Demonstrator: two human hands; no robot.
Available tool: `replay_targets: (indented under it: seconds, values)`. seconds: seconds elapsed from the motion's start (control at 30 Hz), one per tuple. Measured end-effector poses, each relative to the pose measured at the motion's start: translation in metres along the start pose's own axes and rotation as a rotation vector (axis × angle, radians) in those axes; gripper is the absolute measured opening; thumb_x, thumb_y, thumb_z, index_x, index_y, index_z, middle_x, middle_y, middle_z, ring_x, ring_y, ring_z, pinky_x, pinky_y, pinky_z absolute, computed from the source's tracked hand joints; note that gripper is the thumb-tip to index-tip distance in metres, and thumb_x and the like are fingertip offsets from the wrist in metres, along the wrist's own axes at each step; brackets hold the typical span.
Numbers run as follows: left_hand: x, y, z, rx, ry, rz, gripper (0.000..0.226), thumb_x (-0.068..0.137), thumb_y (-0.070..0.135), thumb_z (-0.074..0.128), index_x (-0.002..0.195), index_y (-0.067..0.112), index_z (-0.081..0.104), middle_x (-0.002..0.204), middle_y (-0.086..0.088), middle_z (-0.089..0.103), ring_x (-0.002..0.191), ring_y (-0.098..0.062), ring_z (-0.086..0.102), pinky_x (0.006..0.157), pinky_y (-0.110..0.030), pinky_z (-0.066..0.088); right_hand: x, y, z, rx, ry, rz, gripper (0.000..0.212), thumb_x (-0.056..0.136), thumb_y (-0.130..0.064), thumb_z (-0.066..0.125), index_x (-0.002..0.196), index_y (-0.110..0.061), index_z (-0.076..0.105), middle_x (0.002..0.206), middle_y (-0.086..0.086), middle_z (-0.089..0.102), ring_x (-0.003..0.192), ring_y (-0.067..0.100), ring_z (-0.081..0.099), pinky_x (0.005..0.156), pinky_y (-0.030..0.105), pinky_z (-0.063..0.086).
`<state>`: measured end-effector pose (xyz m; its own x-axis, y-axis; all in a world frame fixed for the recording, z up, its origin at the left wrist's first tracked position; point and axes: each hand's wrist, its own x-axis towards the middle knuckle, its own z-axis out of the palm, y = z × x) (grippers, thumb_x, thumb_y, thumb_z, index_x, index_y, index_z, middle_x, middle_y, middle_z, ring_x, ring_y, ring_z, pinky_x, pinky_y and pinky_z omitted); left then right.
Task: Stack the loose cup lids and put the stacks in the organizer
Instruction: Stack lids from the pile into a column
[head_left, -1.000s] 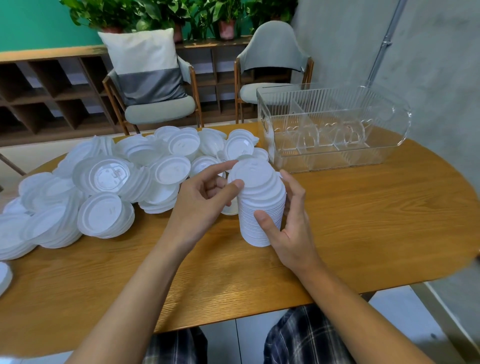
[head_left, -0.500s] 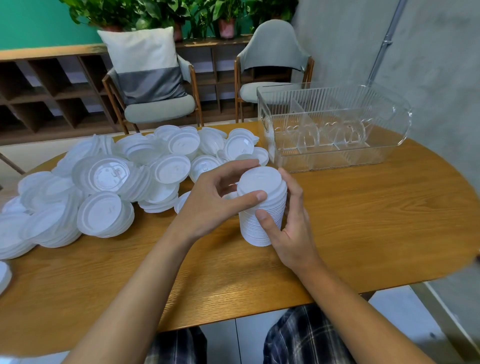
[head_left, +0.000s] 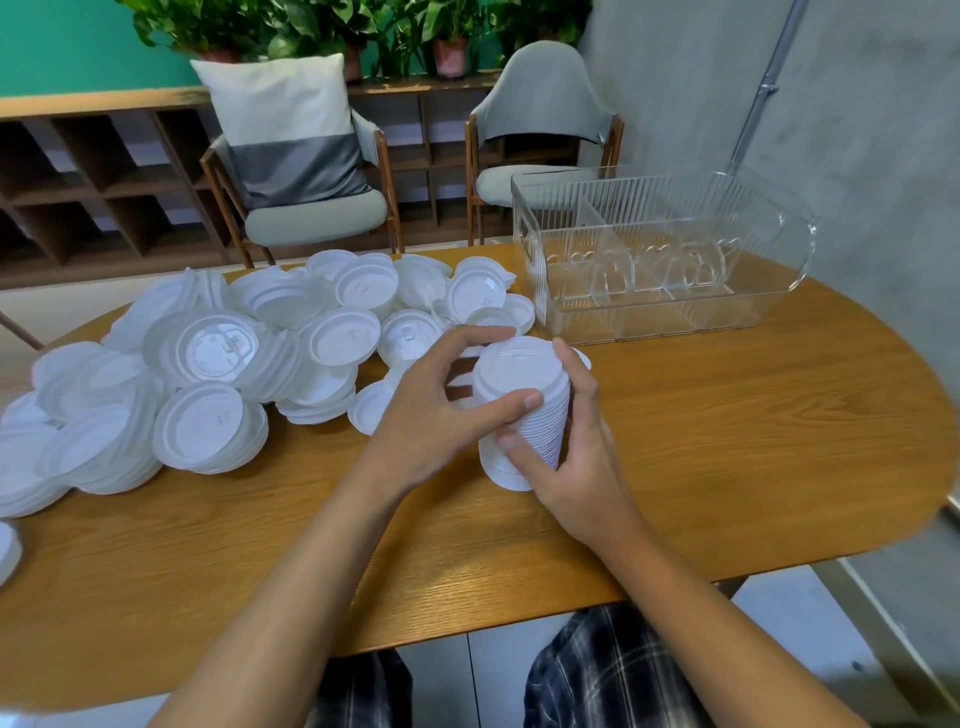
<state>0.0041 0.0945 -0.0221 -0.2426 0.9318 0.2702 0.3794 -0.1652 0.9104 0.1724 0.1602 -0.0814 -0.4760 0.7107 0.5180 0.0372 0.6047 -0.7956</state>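
Observation:
A tall stack of white cup lids stands on the wooden table, leaning slightly. My left hand curls round its upper part, thumb across the front and fingers over the far side. From the right, my right hand grips the lower part of the stack, with the thumb in front and the index finger up along the side. A big heap of loose white lids covers the table's left half. Behind the stack at the right stands the clear plastic organizer, with dividers and no lids inside.
Two chairs stand behind the table, one with a white and grey cushion. A wooden shelf unit and potted plants line the back wall. A grey wall with a metal pipe rises at the right. One more lid lies at the table's left edge.
The stack has been squeezed down and now leans a little. My left thumb has moved across its front, and my right thumb has risen higher on it.

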Motion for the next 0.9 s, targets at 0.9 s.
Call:
replay_targets:
  seconds: [0.9]
  values:
    - [0.049, -0.048, 0.118, 0.575, -0.24, 0.307, 0.013, 0.097, 0.033, 0.067, 0.089, 0.023, 0.069, 0.081, 0.012, 0.058, 0.072, -0.008, 0.055, 0.062, -0.031, 0.048, -0.002, 0.058, -0.156, -0.42, 0.282, 0.152, 0.119, 0.076, -0.036, 0.094, 0.162, -0.036, 0.012, 0.165, -0.02, 0.027, 0.149, 0.007, 0.033, 0.115, 0.052, 0.044]
